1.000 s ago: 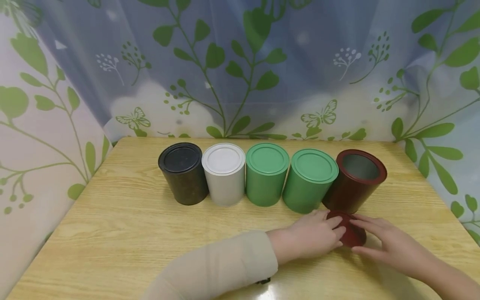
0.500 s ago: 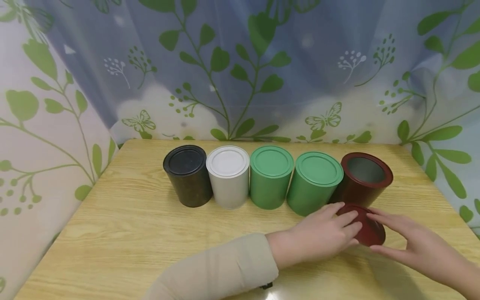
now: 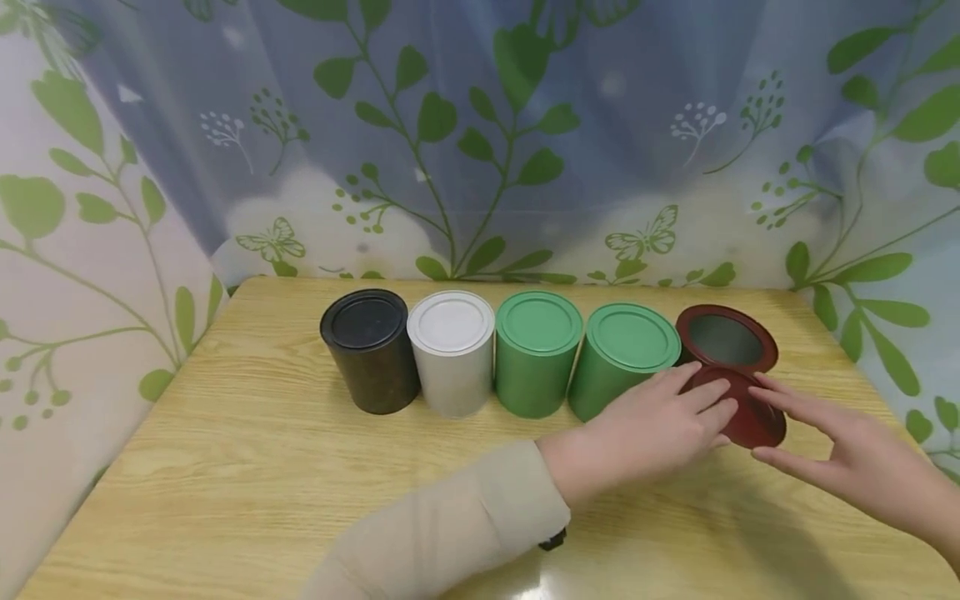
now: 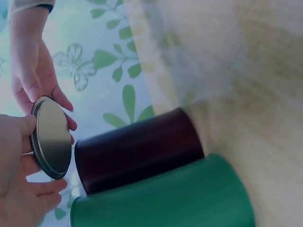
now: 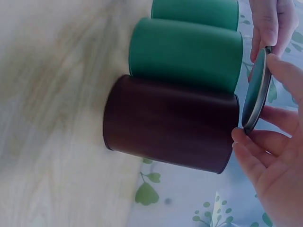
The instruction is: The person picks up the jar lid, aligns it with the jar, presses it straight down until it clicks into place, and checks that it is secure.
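A dark red round lid (image 3: 752, 417) with a silvery underside is held tilted between both hands, at the mouth of the dark red can (image 5: 170, 125). The left hand (image 3: 660, 417) grips the lid's left edge, its fingers spread over the top. On the opposite edge, the right hand (image 3: 847, 450) holds it between thumb and fingers. Seen from the left wrist, the lid (image 4: 53, 137) stands close to the can's open end, a narrow gap between them. The can's mouth shows a grey inside in the head view, and its lower wall is hidden there by lid and hands.
Left of the red can, two green cans (image 3: 538, 358) with lids stand in a row with a white can (image 3: 452, 367) and a black can (image 3: 372, 367). They sit on a wooden table (image 3: 247, 467). A leaf-patterned curtain (image 3: 465, 142) hangs behind.
Both hands have raised the red lid from near the table in front of the red can up to its mouth, moving away from the person and slightly right. The cans stay put.
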`<action>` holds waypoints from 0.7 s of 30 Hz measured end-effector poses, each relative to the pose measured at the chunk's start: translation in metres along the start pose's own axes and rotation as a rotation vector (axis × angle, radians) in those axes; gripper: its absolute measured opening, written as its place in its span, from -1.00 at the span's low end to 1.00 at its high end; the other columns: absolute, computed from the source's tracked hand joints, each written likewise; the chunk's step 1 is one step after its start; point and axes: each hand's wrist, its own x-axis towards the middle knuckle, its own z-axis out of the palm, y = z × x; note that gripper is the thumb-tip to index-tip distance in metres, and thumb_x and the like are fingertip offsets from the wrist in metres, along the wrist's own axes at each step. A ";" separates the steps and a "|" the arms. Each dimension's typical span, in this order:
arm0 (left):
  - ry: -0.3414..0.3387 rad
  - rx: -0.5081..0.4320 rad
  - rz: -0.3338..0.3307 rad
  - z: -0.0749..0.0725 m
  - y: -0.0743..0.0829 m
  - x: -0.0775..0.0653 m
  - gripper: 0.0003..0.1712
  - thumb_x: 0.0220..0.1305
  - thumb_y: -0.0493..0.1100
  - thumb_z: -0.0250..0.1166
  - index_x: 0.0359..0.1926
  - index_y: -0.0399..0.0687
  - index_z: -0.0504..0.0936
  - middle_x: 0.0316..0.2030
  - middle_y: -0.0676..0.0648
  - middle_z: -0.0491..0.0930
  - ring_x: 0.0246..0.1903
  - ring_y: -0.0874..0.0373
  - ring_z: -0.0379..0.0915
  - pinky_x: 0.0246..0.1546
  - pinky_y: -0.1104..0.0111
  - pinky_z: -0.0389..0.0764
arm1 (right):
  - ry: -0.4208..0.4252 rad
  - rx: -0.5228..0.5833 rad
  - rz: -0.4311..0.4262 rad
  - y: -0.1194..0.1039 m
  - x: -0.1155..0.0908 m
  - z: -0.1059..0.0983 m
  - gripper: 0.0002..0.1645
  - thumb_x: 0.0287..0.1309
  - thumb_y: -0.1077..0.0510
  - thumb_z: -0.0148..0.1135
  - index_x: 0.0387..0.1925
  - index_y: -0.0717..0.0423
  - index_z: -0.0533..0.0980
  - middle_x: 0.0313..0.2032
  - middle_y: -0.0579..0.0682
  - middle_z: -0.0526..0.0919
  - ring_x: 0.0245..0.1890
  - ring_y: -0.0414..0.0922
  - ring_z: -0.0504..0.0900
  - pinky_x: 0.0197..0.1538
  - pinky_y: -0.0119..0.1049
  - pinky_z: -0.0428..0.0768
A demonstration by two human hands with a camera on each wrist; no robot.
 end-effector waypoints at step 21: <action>-0.338 -0.066 -0.008 0.006 -0.042 0.051 -0.46 0.47 0.11 -0.22 0.37 0.10 0.23 0.30 0.11 0.24 0.32 0.28 0.00 0.35 0.33 -0.16 | -0.129 0.037 0.096 0.019 0.046 -0.017 -0.33 0.14 0.08 0.28 0.26 0.19 0.34 0.19 0.42 0.32 -0.77 -0.36 0.31 -0.55 -0.39 0.31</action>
